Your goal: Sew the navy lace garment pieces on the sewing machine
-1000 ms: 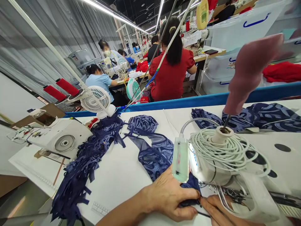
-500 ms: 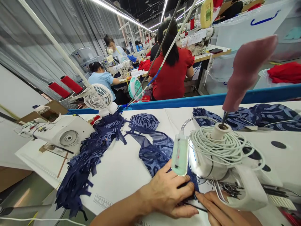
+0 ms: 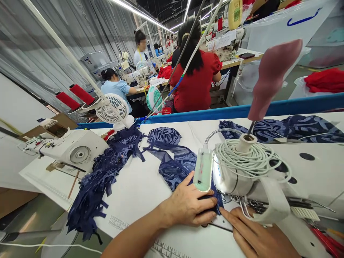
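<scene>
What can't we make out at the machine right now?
All in the head view:
- Needle: not discernible around the machine head.
- Cloth beneath the left hand: covered by hand and lamp.
- Part of the right hand: behind the white guard.
- Right forearm: cut off by the bottom edge.
- Ruler numbers: too small.

We're on a garment workshop floor here, a sewing line in full swing! A white sewing machine point(image 3: 236, 179) sits right up close, a second machine point(image 3: 80, 152) over to the left, and navy patterned fabric point(image 3: 107, 172) lies across the white tabletop point(image 3: 134, 190) with its printed ruler marks. Red thread cones point(image 3: 82, 94) stand on a rack, and beyond them a person in red point(image 3: 195, 82) sits at another bench. Further back, small and blurred, what look like more workstations run beneath long strip lights point(image 3: 142, 14).
</scene>
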The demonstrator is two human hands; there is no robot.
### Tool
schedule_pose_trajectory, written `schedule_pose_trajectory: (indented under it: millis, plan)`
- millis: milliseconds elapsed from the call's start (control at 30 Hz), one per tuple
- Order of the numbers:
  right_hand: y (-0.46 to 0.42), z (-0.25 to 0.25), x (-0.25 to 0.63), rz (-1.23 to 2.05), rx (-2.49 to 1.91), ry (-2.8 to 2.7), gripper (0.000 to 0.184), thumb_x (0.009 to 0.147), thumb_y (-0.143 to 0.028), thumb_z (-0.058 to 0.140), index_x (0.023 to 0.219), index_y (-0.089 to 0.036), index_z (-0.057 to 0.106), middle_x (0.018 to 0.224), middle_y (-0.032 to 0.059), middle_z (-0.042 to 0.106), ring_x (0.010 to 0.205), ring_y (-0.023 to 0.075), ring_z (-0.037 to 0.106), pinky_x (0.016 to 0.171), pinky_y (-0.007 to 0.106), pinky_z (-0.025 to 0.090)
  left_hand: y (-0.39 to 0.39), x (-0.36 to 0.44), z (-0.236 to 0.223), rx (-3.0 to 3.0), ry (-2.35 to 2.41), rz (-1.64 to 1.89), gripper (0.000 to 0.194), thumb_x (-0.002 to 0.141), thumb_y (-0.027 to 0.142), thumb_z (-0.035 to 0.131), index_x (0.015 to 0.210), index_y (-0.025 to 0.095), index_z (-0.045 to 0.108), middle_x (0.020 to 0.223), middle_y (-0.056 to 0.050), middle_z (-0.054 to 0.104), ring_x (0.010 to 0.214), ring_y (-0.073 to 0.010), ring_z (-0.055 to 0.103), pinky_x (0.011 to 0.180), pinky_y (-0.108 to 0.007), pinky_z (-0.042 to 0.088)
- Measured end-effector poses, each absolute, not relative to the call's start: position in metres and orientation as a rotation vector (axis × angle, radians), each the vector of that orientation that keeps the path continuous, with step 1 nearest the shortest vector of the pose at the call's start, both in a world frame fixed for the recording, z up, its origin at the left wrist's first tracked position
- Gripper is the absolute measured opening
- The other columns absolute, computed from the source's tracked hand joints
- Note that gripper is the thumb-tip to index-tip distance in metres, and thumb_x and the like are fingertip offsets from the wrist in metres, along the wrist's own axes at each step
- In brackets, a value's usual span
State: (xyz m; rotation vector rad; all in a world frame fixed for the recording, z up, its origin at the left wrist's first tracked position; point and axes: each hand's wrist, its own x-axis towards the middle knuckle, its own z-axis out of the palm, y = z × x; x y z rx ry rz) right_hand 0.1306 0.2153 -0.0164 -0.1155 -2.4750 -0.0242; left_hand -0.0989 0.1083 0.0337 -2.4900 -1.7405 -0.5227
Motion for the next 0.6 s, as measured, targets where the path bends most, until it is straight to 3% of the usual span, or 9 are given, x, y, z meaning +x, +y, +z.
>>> schedule_pose_trajectory:
  millis: [133, 300, 400, 500, 600]
  plan:
    - [0.226, -0.001, 0.125, -0.062, -0.033, -2.523, 0.040, 0.084, -0.002, 0.043, 0.092, -0.027, 0.073, 0.110, 0.0039, 0.076, 0.089, 0.0228, 0.068, 0.095, 0.047, 0.049, 0.111, -0.100, 0.033, -2.472, -1.729, -0.516, 0.034, 0.104, 0.039, 0.048, 0.114, 0.015, 0.070, 0.104, -0.008, 0.071, 0.107, -0.0229, 0.066, 0.115, -0.047, 0.041]
    - [0.237, 0.016, 0.123, -0.169, 0.044, -2.507, 0.040, 0.082, 0.002, 0.040, 0.082, -0.026, 0.068, 0.101, 0.0035, 0.077, 0.084, 0.0222, 0.068, 0.081, 0.043, 0.046, 0.111, -0.099, 0.031, -2.424, -1.733, -0.504, 0.031, 0.102, 0.037, 0.052, 0.118, 0.016, 0.068, 0.111, -0.010, 0.072, 0.110, -0.0243, 0.066, 0.118, -0.053, 0.039]
    - [0.236, 0.013, 0.124, -0.199, 0.031, -2.524, 0.041, 0.082, 0.005, 0.039, 0.086, -0.024, 0.069, 0.106, 0.0042, 0.077, 0.082, 0.0228, 0.068, 0.081, 0.045, 0.045, 0.110, -0.098, 0.029, -2.448, -1.645, -0.487, 0.025, 0.103, 0.027, 0.049, 0.117, 0.017, 0.068, 0.121, -0.009, 0.072, 0.119, -0.0222, 0.064, 0.117, -0.047, 0.042]
    - [0.236, 0.007, 0.124, -0.208, 0.031, -2.539, 0.041, 0.081, 0.005, 0.041, 0.088, -0.024, 0.069, 0.104, 0.0027, 0.078, 0.076, 0.0218, 0.067, 0.078, 0.044, 0.044, 0.109, -0.097, 0.027, -2.471, -1.601, -0.485, 0.024, 0.104, 0.019, 0.047, 0.115, 0.015, 0.069, 0.119, -0.006, 0.074, 0.115, -0.0174, 0.066, 0.118, -0.040, 0.041]
    - [0.235, 0.006, 0.120, -0.203, 0.006, -2.522, 0.040, 0.081, 0.004, 0.042, 0.086, -0.024, 0.070, 0.103, 0.0015, 0.078, 0.081, 0.0238, 0.068, 0.076, 0.045, 0.043, 0.109, -0.099, 0.026, -2.504, -1.656, -0.465, 0.025, 0.105, 0.019, 0.046, 0.117, 0.015, 0.069, 0.118, -0.007, 0.075, 0.111, -0.0173, 0.068, 0.124, -0.047, 0.033]
